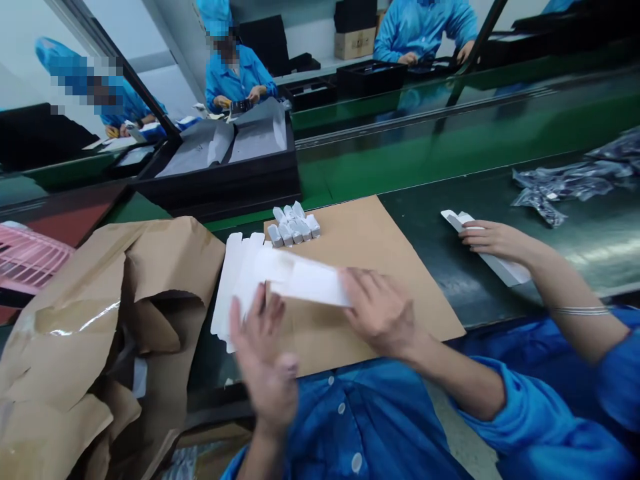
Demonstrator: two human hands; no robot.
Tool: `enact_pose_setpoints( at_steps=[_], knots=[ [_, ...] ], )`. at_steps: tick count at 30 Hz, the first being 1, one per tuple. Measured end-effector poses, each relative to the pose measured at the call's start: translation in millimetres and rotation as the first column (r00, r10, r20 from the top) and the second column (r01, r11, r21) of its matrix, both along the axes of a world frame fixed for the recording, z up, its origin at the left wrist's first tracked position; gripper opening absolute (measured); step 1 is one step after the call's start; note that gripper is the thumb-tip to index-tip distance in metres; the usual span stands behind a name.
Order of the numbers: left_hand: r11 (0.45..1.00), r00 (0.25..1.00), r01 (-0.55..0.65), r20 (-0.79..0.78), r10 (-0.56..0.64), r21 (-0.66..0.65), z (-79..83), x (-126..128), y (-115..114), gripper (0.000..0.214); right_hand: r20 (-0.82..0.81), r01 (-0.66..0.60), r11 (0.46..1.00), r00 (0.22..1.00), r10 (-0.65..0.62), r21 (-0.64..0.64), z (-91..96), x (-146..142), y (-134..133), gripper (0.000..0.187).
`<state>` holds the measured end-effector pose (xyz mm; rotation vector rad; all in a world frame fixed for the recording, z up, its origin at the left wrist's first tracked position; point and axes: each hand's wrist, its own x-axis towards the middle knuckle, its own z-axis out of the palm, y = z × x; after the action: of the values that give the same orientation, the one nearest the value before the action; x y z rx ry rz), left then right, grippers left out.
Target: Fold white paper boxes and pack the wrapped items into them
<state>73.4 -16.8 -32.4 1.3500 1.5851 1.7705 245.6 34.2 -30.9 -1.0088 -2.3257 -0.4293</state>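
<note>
A flat white carton blank (280,280) lies across the brown cardboard sheet (395,280), and my right hand (380,312) presses its long strip with the fingers on top. My left hand (263,363) is blurred at the blank's lower edge, its fingertips at or over the white card. Just beyond the blank stands a small cluster of folded white cartons (293,225). To the right, a co-worker's hand (495,241) rests on another white carton blank (483,247), apart from my hands.
A torn brown paper sack (100,320) fills the near left, with a pink plastic crate (30,257) beyond it. A dark conveyor belt (450,267) carries dark plastic-wrapped items (570,180). A black tray (225,187) holds grey sheets. Co-workers (235,77) work across the line.
</note>
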Motion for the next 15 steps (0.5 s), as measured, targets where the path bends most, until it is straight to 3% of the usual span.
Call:
enact_pose_setpoints(
  at_steps=[2,3,5,7,10,12,15],
  knots=[
    [0.995,0.999,0.042,0.033,-0.039,-0.095,-3.5,17.8,4.6,0.098,-0.001,-0.065,0.996,0.998,0.065,-0.057,-4.5,-14.5,-15.4,0.041],
    [0.990,0.999,0.022,0.052,-0.015,-0.137,-4.2,20.1,8.8,0.099,-0.021,-0.136,0.980,0.991,0.135,-0.146,-3.5,-19.4,-21.6,0.044],
    [0.981,0.999,-0.036,0.023,0.041,-0.190,-3.6,13.1,17.0,0.093,-0.166,-0.285,0.887,0.957,0.239,-0.364,4.8,-22.8,-26.4,0.055],
    [0.976,0.996,-0.031,-0.084,0.013,-0.218,-1.7,-0.2,21.1,0.081,-0.378,-0.380,0.776,0.905,0.198,-0.504,17.4,-20.7,-20.4,0.063],
    [0.984,0.972,0.015,-0.229,-0.055,-0.176,0.1,-12.6,17.0,0.071,-0.590,-0.489,0.697,0.799,0.116,-0.524,30.7,-19.3,-2.0,0.047],
    [0.990,0.958,0.027,-0.280,-0.065,-0.138,-0.4,-14.5,11.6,0.064,-0.637,-0.577,0.649,0.750,0.180,-0.496,33.1,-21.8,8.6,0.036],
    [0.979,0.942,0.121,-0.293,-0.166,-0.165,-3.3,-17.3,7.3,0.050,-0.599,-0.629,0.574,0.751,0.277,-0.524,35.3,-24.6,21.1,0.024]
  ],
)
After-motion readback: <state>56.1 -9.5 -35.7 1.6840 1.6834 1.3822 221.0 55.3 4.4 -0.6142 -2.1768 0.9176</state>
